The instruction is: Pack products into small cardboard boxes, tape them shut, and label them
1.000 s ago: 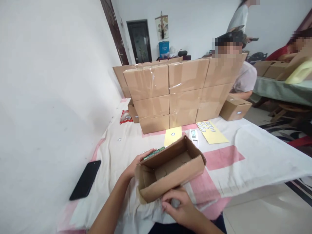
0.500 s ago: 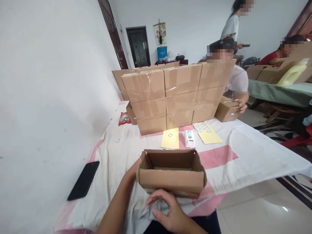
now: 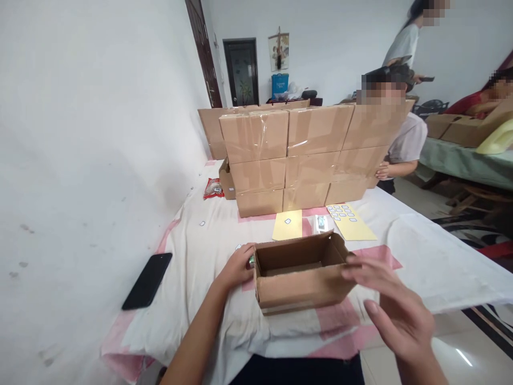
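Note:
An open-topped cardboard box [image 3: 301,289] stands near the table's front edge, slightly turned, and its visible inside holds nothing. My left hand [image 3: 238,266] is at its left end with fingers bent. A small green and silver thing [image 3: 251,261] shows between that hand and the box; most of it is hidden. My right hand [image 3: 396,299] is raised at the box's right end, fingers and thumb apart, the fingertips blurred. Whether they touch the box I cannot tell. Behind the box are a white device with a small screen [image 3: 320,223] and a yellow sheet [image 3: 294,225] bearing one label.
A wall of taped cartons [image 3: 306,160] crosses the table. A second yellow sheet [image 3: 358,229] carries several labels. At left lie a black phone [image 3: 147,282] and a red packet [image 3: 213,188]. A person's hand [image 3: 382,171] touches the cartons' right end.
My right hand has moved from the box's front to its right end and opened wider. The box has turned slightly. The other person's carton at right is no longer visible.

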{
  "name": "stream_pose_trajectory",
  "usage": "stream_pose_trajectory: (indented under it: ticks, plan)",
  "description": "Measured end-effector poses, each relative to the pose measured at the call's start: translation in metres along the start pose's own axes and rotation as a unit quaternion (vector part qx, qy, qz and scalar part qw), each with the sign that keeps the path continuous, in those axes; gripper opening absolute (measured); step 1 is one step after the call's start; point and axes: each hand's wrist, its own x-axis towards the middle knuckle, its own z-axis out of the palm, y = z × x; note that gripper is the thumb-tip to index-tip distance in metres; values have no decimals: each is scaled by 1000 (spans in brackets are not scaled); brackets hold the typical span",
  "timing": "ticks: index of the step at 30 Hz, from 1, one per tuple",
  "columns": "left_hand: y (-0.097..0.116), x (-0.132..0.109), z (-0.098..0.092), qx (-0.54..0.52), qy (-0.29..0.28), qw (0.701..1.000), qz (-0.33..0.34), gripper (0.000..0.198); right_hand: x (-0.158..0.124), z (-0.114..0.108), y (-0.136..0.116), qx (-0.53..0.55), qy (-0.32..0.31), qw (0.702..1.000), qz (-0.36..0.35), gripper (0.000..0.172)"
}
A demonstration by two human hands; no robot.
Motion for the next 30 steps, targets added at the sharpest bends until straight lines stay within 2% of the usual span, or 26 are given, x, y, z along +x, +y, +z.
stream_pose_trajectory:
  ticks: [3, 5, 6, 8, 11, 13, 15, 17, 18, 20, 22, 25, 30]
  plan:
    - [2, 0, 2, -27, 12, 999, -15, 57, 26, -9, 4, -175, -103, 979, -9, 33]
    - [1, 0, 1, -46, 36, 998, -25, 55, 31, -2, 6, -206, -164, 965, -20, 19]
    - [1, -1, -1, -57, 55, 996, -30, 53, 31, 3, 6, -210, -174, 962, -27, 10]
    - [0, -4, -7, -80, 113, 989, -47, 52, 25, 11, 2, -213, -159, 963, -45, 3]
    - [10, -15, -22, -125, 220, 965, -71, 62, 15, 17, -6, -213, -105, 966, -97, 8]
    - [29, -26, -35, -164, 262, 949, -62, 77, 11, 19, -9, -203, -88, 968, -122, 10]
    - [61, -38, -50, -201, 265, 943, -33, 91, 11, 20, -8, -191, -87, 970, -123, 8]
    - [103, -47, -64, -218, 233, 948, -4, 89, 13, 22, -3, -185, -84, 972, -117, 7]
    - [124, -49, -69, -216, 196, 956, 8, 78, 14, 24, 0, -186, -81, 972, -116, 6]
    - [162, -46, -75, -122, 60, 991, 15, 53, 16, 27, 5, -184, -72, 973, -118, 7]
    - [188, -36, -74, -25, -20, 999, 2, 40, 16, 30, 8, -184, -65, 973, -123, 7]
    - [199, -13, -66, 81, -66, 995, 0, 34, 15, 33, 7, -185, -58, 972, -136, 9]
    - [189, 18, -67, 159, -180, 970, -32, 35, 12, 36, 4, -176, -49, 972, -150, 8]
